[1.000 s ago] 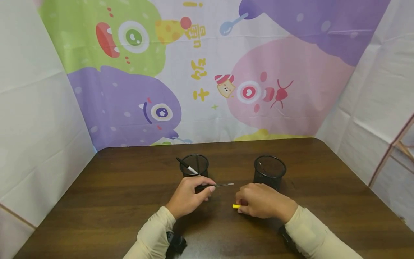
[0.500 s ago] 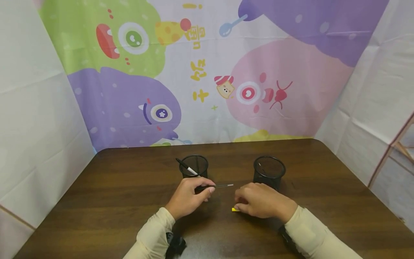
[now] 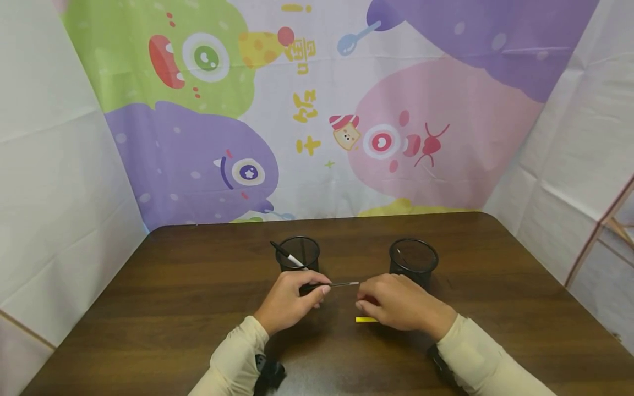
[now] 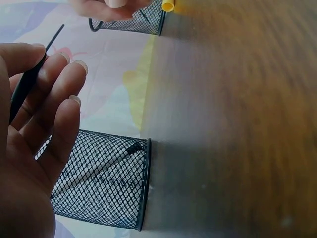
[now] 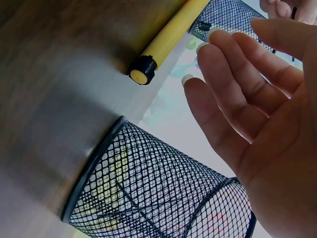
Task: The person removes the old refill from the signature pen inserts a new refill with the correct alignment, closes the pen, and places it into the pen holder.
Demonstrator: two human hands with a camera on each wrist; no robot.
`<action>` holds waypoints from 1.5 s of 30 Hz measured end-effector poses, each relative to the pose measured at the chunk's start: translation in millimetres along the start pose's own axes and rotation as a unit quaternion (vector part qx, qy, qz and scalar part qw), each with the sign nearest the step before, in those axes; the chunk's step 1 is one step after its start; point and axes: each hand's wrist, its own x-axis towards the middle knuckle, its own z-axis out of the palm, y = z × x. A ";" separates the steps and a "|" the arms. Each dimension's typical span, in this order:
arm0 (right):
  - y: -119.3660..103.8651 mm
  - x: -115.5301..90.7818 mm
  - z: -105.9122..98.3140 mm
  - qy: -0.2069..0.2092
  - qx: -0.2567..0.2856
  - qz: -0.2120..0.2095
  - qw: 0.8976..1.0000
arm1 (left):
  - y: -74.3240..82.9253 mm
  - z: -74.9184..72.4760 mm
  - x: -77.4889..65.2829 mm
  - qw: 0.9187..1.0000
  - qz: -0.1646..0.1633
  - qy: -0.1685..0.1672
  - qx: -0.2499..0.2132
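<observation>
My left hand (image 3: 284, 302) pinches a slim black tool (image 4: 24, 89) between thumb and fingers, its thin shaft with a grey tip pointing toward the right hand. The right hand (image 3: 406, 305) holds nothing; its fingers are loosely bent in the right wrist view. Below its fingers on the table lies a yellow tube (image 3: 365, 319), partly hidden by the hand in the head view. A black band (image 5: 142, 65) rings one end of the tube, and the other end looks hollow in the left wrist view.
Behind the left hand stands a black mesh cup (image 4: 106, 183) holding a black-and-white pen (image 3: 287, 253). Another mesh cup (image 3: 411, 275) stands behind the right hand, with thin dark items inside. The brown table (image 3: 198, 264) meets a cartoon-printed cloth (image 3: 317, 187) at the back.
The right hand has let go of the yellow tube, which now lies on the table, and has risen slightly off it. The left hand keeps holding the slim black tool in place.
</observation>
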 end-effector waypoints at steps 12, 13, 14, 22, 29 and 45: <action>-2.7 1.1 -1.1 0.097 -0.042 -0.010 0.994 | -13.1 3.1 0.5 1.000 -0.007 -0.012 0.009; -2.8 1.2 -1.0 0.100 -0.041 -0.012 0.994 | -17.5 4.0 0.3 1.000 -0.008 -0.013 0.010; -2.9 1.4 -1.0 0.103 -0.038 -0.014 0.994 | -21.4 4.8 0.2 1.000 -0.008 -0.014 0.011; -3.8 1.6 -0.7 0.118 -0.030 -0.019 0.992 | -33.7 5.9 -1.3 1.000 -0.008 -0.026 0.003; -5.4 1.9 -0.7 0.130 -0.024 -0.035 0.991 | -35.0 6.3 -1.5 0.999 -0.006 -0.033 0.005; -3.7 2.2 1.8 0.148 -0.025 -0.069 0.986 | -35.0 7.8 -0.5 0.999 0.014 -0.032 0.023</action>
